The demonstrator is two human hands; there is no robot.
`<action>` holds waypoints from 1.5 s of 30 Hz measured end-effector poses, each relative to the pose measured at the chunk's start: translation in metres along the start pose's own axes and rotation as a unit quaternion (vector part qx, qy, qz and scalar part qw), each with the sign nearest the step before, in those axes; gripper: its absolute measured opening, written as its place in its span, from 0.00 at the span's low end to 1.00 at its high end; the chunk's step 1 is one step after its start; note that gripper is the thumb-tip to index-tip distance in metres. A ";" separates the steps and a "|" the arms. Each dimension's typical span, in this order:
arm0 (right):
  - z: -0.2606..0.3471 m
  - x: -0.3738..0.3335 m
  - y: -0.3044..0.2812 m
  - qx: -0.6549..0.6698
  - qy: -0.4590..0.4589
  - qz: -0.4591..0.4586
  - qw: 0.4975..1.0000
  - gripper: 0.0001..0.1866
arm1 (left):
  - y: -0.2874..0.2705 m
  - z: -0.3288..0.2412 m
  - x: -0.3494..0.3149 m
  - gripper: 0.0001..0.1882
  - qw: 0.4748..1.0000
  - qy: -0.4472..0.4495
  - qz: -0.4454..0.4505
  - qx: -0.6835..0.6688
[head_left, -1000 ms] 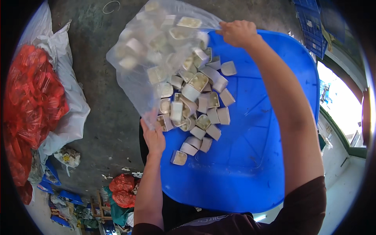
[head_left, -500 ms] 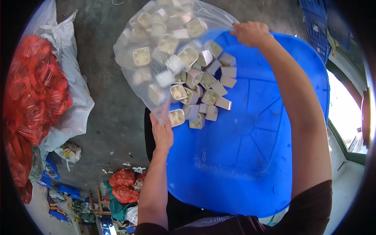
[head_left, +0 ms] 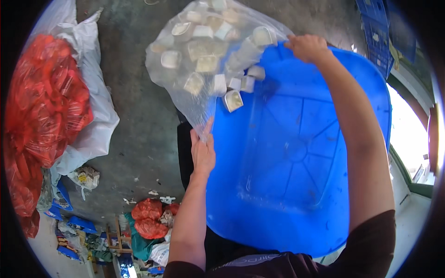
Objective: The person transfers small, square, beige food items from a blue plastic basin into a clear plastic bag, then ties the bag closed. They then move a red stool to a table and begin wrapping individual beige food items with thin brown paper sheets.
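A clear plastic bag (head_left: 183, 99) full of small whitish square cup-shaped pieces hangs at the far left edge of a big blue tub (head_left: 273, 227). My left hand (head_left: 203, 155) pinches the near corner of the bag's mouth beside the tub's left rim. At the far rim, my right hand (head_left: 308, 47) is closed on the other side of the mouth, holding it stretched wide. Several loose pieces (head_left: 233, 100) sit at the opening, over the tub's far left part. More pieces show blurred through the film.
On the left lies a heap of red plastic bags (head_left: 51, 106) against a white sack (head_left: 99, 120). Smaller red bags (head_left: 148, 217) and mixed scraps are at the lower left on the grey floor (head_left: 125, 139). Blue crates (head_left: 374, 34) stand at the far right.
Far fewer pieces show at the bag's mouth; the group over the tub has drawn back toward the bag. Both hands have shifted slightly right in the picture, still gripping the bag.
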State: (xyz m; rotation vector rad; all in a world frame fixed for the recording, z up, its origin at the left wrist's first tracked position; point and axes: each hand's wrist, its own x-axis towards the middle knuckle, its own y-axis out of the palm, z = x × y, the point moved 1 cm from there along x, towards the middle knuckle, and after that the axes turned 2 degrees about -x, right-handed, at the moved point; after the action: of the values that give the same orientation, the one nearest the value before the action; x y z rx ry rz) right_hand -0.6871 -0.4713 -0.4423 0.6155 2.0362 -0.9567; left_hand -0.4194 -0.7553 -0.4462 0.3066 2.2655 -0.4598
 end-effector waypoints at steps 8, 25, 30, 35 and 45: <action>0.011 -0.012 0.040 -0.005 -0.008 -0.064 0.998 0.23 | 0.001 0.004 0.000 0.20 0.999 0.023 -0.018 -0.037; -0.018 -0.010 0.025 0.040 0.030 0.030 0.998 0.29 | -0.004 0.009 0.002 0.19 0.998 0.042 -0.020 -0.029; -0.013 -0.031 0.041 0.040 0.007 0.054 0.998 0.31 | 0.004 0.020 -0.013 0.19 0.996 0.021 -0.014 -0.083; -0.022 -0.016 0.037 0.090 0.026 0.068 0.993 0.31 | -0.003 0.014 -0.009 0.19 0.998 0.015 -0.018 -0.066; -0.079 -0.072 0.044 0.140 0.093 -0.109 0.980 0.26 | -0.036 -0.022 0.026 0.25 0.919 -0.083 -0.031 -0.383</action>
State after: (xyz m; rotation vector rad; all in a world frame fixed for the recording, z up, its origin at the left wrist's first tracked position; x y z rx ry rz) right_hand -0.6509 -0.3891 -0.3698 0.6596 2.1831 -1.3776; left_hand -0.4639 -0.7771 -0.4436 -0.2013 2.1040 0.3753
